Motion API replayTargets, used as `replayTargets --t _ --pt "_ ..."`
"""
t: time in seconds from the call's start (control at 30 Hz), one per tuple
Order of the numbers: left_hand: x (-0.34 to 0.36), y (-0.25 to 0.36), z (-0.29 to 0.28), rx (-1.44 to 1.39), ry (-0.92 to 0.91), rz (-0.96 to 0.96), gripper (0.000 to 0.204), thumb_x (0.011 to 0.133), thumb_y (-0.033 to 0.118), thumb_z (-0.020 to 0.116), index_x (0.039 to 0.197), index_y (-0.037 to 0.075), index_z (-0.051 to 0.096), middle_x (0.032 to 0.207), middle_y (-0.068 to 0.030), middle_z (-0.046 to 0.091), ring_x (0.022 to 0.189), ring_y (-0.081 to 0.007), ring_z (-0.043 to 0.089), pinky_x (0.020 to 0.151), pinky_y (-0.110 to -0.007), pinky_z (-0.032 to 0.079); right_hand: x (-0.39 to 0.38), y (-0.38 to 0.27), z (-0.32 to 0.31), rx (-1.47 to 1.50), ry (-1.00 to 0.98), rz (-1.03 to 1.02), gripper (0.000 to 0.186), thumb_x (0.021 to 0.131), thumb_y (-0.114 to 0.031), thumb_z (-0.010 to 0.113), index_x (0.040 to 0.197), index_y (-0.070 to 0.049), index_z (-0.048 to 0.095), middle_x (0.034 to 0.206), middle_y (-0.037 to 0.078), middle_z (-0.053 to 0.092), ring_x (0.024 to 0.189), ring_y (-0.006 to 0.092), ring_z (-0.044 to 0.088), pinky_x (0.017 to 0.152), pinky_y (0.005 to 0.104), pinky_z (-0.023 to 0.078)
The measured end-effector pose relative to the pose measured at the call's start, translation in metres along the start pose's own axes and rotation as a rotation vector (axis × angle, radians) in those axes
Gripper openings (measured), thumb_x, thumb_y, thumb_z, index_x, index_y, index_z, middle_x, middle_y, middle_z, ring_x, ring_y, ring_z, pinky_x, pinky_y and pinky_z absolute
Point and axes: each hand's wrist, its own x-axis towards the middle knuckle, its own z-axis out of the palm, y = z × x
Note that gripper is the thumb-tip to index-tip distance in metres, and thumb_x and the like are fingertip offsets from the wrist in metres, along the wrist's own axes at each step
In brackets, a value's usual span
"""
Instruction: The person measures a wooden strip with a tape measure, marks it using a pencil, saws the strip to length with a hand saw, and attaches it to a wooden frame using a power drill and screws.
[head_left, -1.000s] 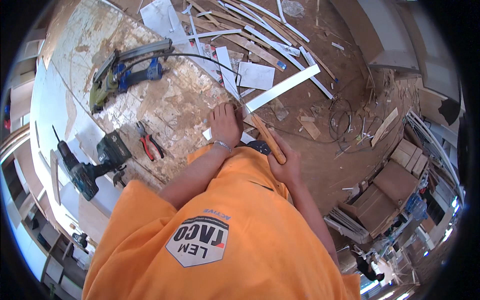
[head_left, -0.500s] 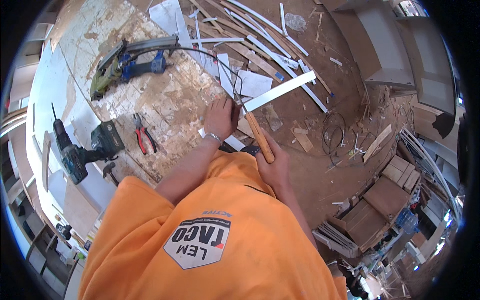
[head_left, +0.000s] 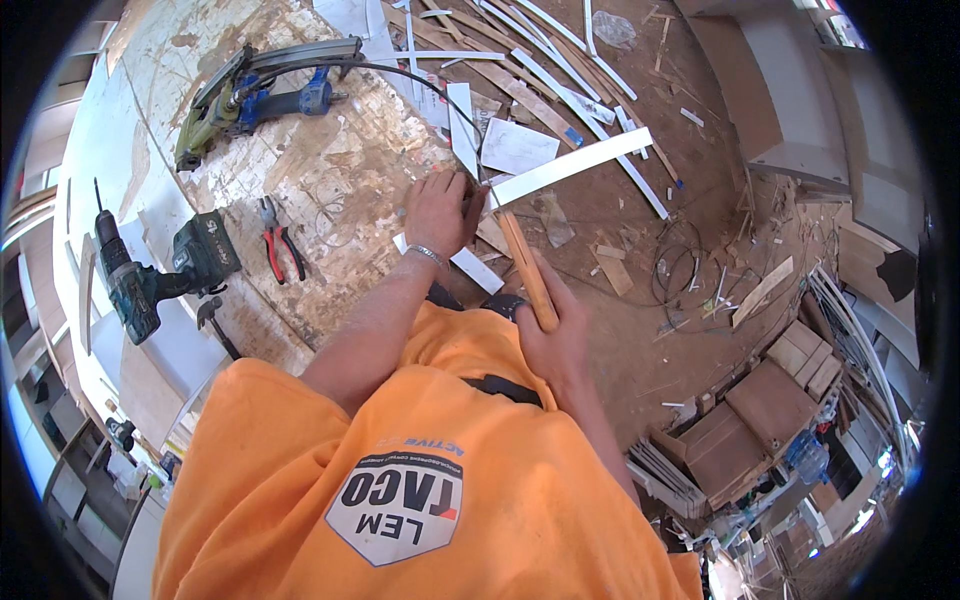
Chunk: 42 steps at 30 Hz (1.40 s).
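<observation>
Wooden, slender, rounded handle [head_left: 529,270] in right grip [head_left: 556,338]

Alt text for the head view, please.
A person's right hand grips a wooden handle near a white strip; the left hand is at the edge of a worn workbench. Pliers, a drill and a nail gun lie further left.
</observation>
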Motion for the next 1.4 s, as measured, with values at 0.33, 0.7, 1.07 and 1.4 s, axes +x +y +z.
replayTargets --t 0.33,0.7,1.07,1.4 --pt "-0.003 -0.004 0.005 -0.019 0.018 0.023 0.026 0.097 0.034 0.065 0.087 0.01 0.06 0.086 -0.0087 0.063 0.086 -0.0317 0.061 0.083 -0.044 0.044 -0.093 0.002 -0.063 -0.132 0.003 0.114 0.068 0.078 -0.001 0.062 0.145 -0.009 0.059 0.121 0.02 0.073 0.102 0.0227 0.074 0.089 0.0331 0.056" --pt "-0.001 -0.001 0.001 -0.031 -0.001 0.011 0.021 0.093 0.029 0.068 0.087 0.01 0.06 0.086 -0.0096 0.062 0.088 -0.0334 0.061 0.083 -0.046 0.045 -0.101 -0.001 -0.076 -0.162 -0.018 0.039 0.067 0.08 -0.004 0.064 0.146 -0.013 0.058 0.115 0.019 0.074 0.09 0.0308 0.076 0.082 0.0364 0.057" --pt "-0.004 -0.002 0.006 0.012 -0.022 0.016 0.022 0.093 0.027 0.068 0.086 0.008 0.058 0.087 -0.0122 0.06 0.089 -0.0339 0.059 0.084 -0.047 0.044 -0.101 0.001 -0.061 -0.095 0.071 -0.068 0.06 0.082 -0.005 0.061 0.142 -0.01 0.061 0.1 0.023 0.074 0.087 0.0273 0.076 0.079 0.0336 0.056" --pt "-0.003 -0.007 0.011 0.073 -0.034 0.045 0.02 0.091 0.024 0.069 0.086 0.009 0.057 0.085 -0.011 0.059 0.087 -0.033 0.059 0.08 -0.046 0.043 0.034 -0.008 -0.01 -0.114 -0.048 0.0 0.055 0.083 -0.011 0.066 0.138 -0.007 0.062 0.095 0.022 0.073 0.09 0.0384 0.074 0.082 0.0431 0.056"
